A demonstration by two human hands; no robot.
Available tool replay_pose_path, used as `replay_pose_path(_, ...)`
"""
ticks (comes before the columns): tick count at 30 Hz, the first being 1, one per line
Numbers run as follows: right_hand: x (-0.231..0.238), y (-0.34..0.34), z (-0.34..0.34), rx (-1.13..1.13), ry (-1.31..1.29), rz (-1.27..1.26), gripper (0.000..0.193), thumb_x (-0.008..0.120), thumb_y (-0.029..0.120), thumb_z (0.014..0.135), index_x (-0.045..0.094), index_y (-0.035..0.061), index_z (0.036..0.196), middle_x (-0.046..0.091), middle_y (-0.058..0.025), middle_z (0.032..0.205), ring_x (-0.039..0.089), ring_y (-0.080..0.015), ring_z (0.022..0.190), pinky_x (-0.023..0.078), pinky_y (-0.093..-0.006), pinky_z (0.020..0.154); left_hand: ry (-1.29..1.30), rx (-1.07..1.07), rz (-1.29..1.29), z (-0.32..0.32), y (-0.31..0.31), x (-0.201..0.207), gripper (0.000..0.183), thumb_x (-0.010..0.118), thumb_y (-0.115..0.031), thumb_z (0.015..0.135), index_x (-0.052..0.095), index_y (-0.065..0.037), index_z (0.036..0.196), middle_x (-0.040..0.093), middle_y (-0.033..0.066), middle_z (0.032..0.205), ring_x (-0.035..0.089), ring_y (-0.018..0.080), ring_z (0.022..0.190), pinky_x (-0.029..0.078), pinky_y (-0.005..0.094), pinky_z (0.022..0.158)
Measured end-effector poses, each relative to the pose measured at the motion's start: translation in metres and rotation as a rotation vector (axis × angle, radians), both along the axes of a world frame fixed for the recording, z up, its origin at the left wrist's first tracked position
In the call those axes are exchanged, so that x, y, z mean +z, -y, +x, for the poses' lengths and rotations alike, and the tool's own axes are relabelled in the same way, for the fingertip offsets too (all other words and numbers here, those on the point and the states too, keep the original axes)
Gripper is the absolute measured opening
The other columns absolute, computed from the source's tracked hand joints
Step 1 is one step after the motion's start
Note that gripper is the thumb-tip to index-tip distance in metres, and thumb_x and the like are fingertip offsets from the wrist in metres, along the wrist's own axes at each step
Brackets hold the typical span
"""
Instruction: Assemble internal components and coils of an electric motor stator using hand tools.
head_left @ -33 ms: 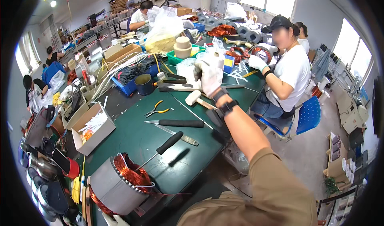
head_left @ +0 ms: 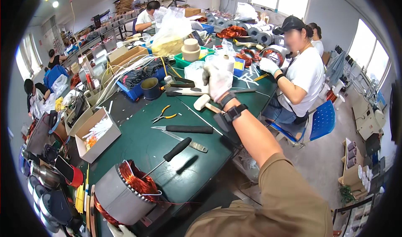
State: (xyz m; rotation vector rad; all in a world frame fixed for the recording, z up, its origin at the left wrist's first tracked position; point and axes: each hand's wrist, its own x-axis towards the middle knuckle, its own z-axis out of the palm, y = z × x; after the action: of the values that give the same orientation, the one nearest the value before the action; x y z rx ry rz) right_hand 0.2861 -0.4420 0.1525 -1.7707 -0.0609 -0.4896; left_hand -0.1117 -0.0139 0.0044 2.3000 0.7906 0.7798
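Right hand reaching far over the green surface [head_left: 138, 145]; left hand low at the stator.

Right hand [head_left: 218, 81], in a white glove, is stretched out above a white mallet [head_left: 202, 102], back of hand up; fingers curl down among white bags [head_left: 194, 71], whether they grip anything cannot be told. Left hand [head_left: 119, 230], gloved, shows only at the bottom edge, just below the stator [head_left: 121, 195] with copper windings; its opening cannot be told. A black-handled screwdriver [head_left: 176, 150] leans into the stator. Nearby lie a black-handled knife [head_left: 188, 129], a flat blade [head_left: 186, 141] and yellow pliers [head_left: 164, 114]. A seated person [head_left: 303, 75] works across the surface.
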Motion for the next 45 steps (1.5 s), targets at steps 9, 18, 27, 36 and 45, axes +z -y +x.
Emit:
replay_pose_path(9, -0.074, -0.004, 0.012, 0.28, 0.033, 0.333, 0.024, 0.062, 0.018, 0.095, 0.059, 0.0097, 0.073, 0.051, 0.0026, 0.061, 0.046, -0.0085, 0.053, 0.036, -0.0278, 0.05, 0.041, -0.028, 0.013, -0.002, -0.001, -0.001, 0.054, 0.065, -0.025, 0.102, 0.056, 0.011, 0.14, 0.059, 0.0298, 0.143, 0.058, 0.0412, 0.133, 0.042, 0.0423, 0.115)
replay_pose_path(18, -0.126, -0.028, -0.143, 0.331, 0.034, -0.377, 0.02, 0.063, 0.02, 0.098, 0.068, 0.0021, 0.091, 0.067, -0.0143, 0.082, 0.065, -0.0317, 0.075, 0.052, -0.0393, 0.07, -0.042, -0.064, -0.011, 0.009, 0.005, 0.004, 0.053, 0.062, -0.019, 0.099, 0.054, 0.01, 0.143, 0.059, 0.0307, 0.143, 0.056, 0.0433, 0.133, 0.041, 0.0431, 0.115)
replay_pose_path(27, -0.148, -0.055, -0.155, 0.346, 0.294, -0.864, 0.008, 0.075, 0.011, 0.077, 0.071, 0.0046, 0.08, 0.07, -0.0157, 0.087, 0.069, -0.0356, 0.08, 0.057, -0.0447, 0.074, -0.021, -0.012, -0.047, 0.002, 0.0, -0.002, 0.063, 0.052, 0.014, 0.064, 0.065, 0.004, 0.124, 0.068, 0.0202, 0.106, 0.067, 0.0378, 0.099, 0.052, 0.0406, 0.094)
replay_pose_path(36, -0.158, -0.048, -0.158, 0.313, 0.352, -0.861, 0.011, 0.069, -0.002, 0.085, 0.06, 0.0016, 0.091, 0.062, -0.0162, 0.091, 0.064, -0.0385, 0.086, 0.051, -0.0457, 0.076, -0.068, -0.335, 0.104, 0.018, -0.049, 0.057, 0.034, 0.069, -0.007, 0.088, 0.063, -0.001, 0.121, 0.064, 0.0196, 0.113, 0.065, 0.0395, 0.103, 0.054, 0.0434, 0.093)
replay_pose_path(45, -0.159, -0.048, -0.159, 0.292, 0.285, -0.857, 0.011, 0.069, -0.002, 0.085, 0.06, 0.0014, 0.09, 0.063, -0.0157, 0.091, 0.064, -0.0381, 0.087, 0.051, -0.0457, 0.077, -0.44, -0.005, 0.39, 0.06, -0.221, 0.062, 0.023, 0.061, -0.024, 0.094, 0.071, -0.005, 0.103, 0.072, 0.0192, 0.102, 0.069, 0.0377, 0.1, 0.055, 0.0468, 0.089)
